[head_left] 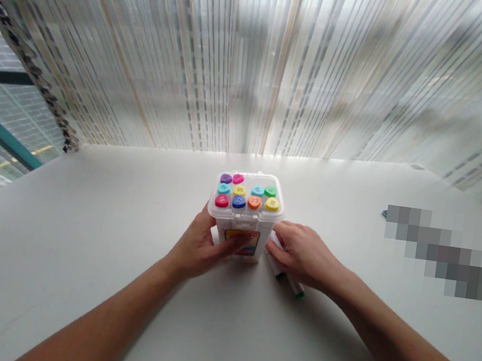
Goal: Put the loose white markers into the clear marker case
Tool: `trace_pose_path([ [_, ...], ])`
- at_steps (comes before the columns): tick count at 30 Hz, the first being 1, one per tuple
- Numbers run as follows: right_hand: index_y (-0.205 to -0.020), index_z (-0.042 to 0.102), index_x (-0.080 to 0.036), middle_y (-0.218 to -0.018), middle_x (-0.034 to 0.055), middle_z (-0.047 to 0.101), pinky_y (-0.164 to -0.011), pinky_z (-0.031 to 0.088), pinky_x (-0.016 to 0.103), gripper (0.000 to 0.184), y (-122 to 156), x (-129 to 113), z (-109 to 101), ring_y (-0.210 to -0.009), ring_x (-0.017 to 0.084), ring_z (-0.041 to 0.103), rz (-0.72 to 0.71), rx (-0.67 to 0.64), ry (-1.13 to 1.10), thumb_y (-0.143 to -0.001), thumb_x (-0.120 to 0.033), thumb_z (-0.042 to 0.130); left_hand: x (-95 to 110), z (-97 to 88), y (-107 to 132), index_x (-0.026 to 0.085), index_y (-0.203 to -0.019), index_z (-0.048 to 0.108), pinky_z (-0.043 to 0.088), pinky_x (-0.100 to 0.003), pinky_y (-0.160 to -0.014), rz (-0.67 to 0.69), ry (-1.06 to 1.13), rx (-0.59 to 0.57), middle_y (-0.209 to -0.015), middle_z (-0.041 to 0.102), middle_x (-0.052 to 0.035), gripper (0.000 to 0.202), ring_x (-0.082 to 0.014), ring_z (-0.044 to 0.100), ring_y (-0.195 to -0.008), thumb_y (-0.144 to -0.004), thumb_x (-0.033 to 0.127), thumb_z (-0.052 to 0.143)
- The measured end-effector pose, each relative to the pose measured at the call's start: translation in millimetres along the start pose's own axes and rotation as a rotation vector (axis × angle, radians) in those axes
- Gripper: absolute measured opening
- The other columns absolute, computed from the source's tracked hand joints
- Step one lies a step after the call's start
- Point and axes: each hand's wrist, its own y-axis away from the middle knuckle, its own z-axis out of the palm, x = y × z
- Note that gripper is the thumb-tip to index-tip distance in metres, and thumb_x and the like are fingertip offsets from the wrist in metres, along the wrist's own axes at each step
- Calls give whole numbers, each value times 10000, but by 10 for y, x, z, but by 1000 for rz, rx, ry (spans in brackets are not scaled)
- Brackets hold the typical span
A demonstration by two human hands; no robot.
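A clear plastic marker box (245, 216) stands on the table with its lid on. Several coloured, numbered marker caps (239, 191) show through the top, and an orange-and-yellow label (240, 242) sits on its front. My left hand (199, 246) grips the box's left side, with the fingers across the front. My right hand (302, 255) lies just right of the box, fingertips at its lower corner. Under that hand is a white marker with a green end (293, 286), partly hidden. I cannot tell whether the hand grips it.
The box stands on a broad white table (79, 260). A sheer striped curtain (257, 58) hangs along the far edge, and a window (1, 113) shows at the far left. A small dark item (384, 213) lies at the edge of a pixelated patch (440, 251) on the right.
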Motion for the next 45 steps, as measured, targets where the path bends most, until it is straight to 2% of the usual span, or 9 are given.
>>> trace_pose_path([
  [7,-846,580,-183,-793,37,630,-621,331,227,143,12,4,7,-724,164,571,-17,10,-6,-880,-248,456,-21,-19,5,165,-1056,637,423,-450,-981,-1,-21,-11,-1052,694,-123,397,-313,563,-1128,-768,436,668],
  [17,-836,577,-184,-759,28,621,-595,309,224,136,10,-3,-5,-689,153,557,-8,13,7,-879,-248,465,-12,-5,-6,163,-1020,638,419,-438,-991,17,16,-4,-1197,630,-128,367,-301,566,-1119,-760,419,677],
  [27,-794,562,-184,-756,29,614,-600,313,225,144,0,-7,-3,-692,156,553,0,4,7,-877,-251,465,-24,-7,5,162,-1039,640,427,-451,-971,13,7,4,-1181,640,-129,397,-312,574,-1102,-755,436,679],
  [31,-788,564,-184,-759,31,618,-604,315,226,148,-2,-4,2,-701,159,558,2,5,7,-877,-249,464,-30,-6,5,158,-1060,628,428,-449,-971,1,8,-4,-1110,671,-131,407,-311,572,-1110,-762,432,674],
  [36,-803,569,-183,-777,31,625,-613,322,220,137,-5,-12,-14,-712,154,561,1,-5,3,-876,-242,470,-22,0,-4,156,-1047,628,423,-453,-976,20,12,2,-1202,629,-137,401,-311,572,-1110,-759,433,675],
  [45,-820,576,-184,-760,26,619,-601,312,220,137,4,1,6,-692,150,553,-3,10,8,-876,-249,469,-29,-4,0,151,-1058,621,420,-434,-982,0,27,-7,-1197,629,-138,400,-302,566,-1119,-761,412,681],
])
